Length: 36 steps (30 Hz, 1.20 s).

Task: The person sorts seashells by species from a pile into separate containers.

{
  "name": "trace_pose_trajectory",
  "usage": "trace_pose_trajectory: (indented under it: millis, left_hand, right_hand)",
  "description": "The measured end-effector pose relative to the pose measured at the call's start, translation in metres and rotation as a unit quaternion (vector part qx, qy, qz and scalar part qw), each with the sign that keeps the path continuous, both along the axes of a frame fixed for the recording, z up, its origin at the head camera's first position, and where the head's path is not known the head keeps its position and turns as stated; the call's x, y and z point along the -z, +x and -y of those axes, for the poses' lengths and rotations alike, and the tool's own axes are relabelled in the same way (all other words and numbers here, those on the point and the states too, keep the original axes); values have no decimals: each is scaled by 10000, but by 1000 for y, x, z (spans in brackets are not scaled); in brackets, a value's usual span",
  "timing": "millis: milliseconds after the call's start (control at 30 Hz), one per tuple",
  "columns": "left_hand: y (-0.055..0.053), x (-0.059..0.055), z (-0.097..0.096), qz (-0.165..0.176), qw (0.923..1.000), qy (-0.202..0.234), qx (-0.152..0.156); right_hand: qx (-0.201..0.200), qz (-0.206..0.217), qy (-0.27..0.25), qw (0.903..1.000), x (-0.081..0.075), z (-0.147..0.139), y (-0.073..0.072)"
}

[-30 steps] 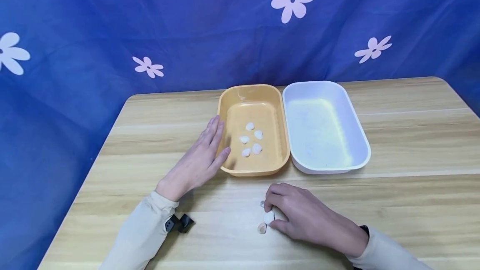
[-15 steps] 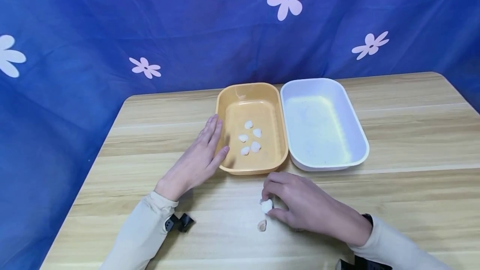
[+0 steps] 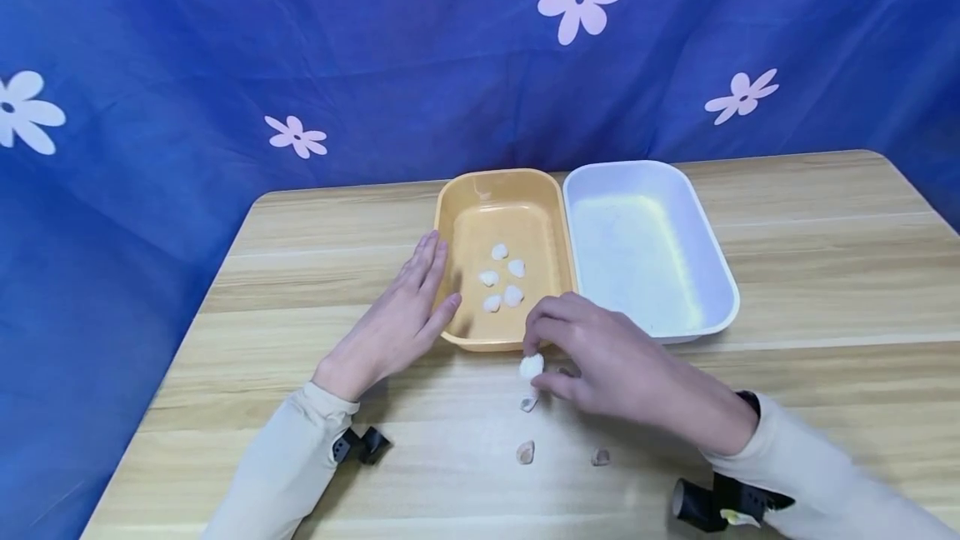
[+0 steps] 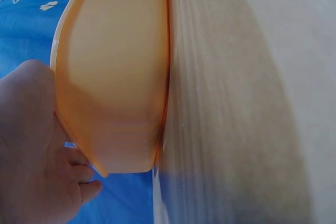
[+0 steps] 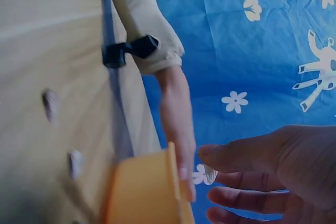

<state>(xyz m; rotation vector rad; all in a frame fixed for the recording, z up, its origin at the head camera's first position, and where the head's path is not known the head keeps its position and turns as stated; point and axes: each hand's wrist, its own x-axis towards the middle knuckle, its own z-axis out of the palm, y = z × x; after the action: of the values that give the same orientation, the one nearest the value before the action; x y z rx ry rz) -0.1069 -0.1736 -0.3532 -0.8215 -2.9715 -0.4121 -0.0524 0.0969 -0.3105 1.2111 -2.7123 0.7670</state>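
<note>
My right hand (image 3: 600, 352) pinches a white seashell (image 3: 532, 367) between thumb and fingers, just in front of the near rim of the orange tray (image 3: 506, 190). The right wrist view shows that ribbed shell (image 5: 210, 174) at the thumb tip. Inside the tray lie several pale seashells (image 3: 489, 278). Along the tray's left rim rests my left hand (image 3: 397, 315), fingers straight and thumb over the edge; the left wrist view has it against the outer wall. On the table near my right hand are brownish shells, one (image 3: 528, 403) below the fingers, others (image 3: 526, 452) closer to me.
A white tray (image 3: 637, 257) stands directly right of the orange one, its near left corner hidden by my right hand. Another brownish shell (image 3: 601, 457) lies beneath my right forearm. Behind the wooden table (image 3: 825, 290) hangs a blue cloth (image 3: 420, 48) with flowers.
My right hand has picked up the white shell from beside the brownish ones and moved forward toward the orange tray, uncovering shells on the table. The left hand has stayed on the rim.
</note>
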Motion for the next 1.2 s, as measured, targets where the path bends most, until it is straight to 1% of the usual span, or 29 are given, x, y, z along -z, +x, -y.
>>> trace_pose_trajectory:
  millis: [133,300,500,733,967,1200]
  left_hand:
    - [0,1,-1,-26,10000,-22,14]
    - [1,2,0,-17,10000,-41,5]
    - [1,3,-1,-56,10000,-31,28]
    - [1,4,-2,-58,10000,-21,34]
    - [-1,0,-1,-18,10000,-29,24]
    - [0,-3,0,84,10000,-50,4]
  right_hand:
    - [35,227,-224,9995,-11,-3,-13]
    - [119,499,-446,9977,-17,-7,-32]
    - [338,530,-342,9974,-14,-9,-51]
    - [613,367,-138,9973,-7,-11,-72]
    - [971,283,-114,9948,-8,-11,-93]
    - [1088,445,-70,9930,-7,-6,-107]
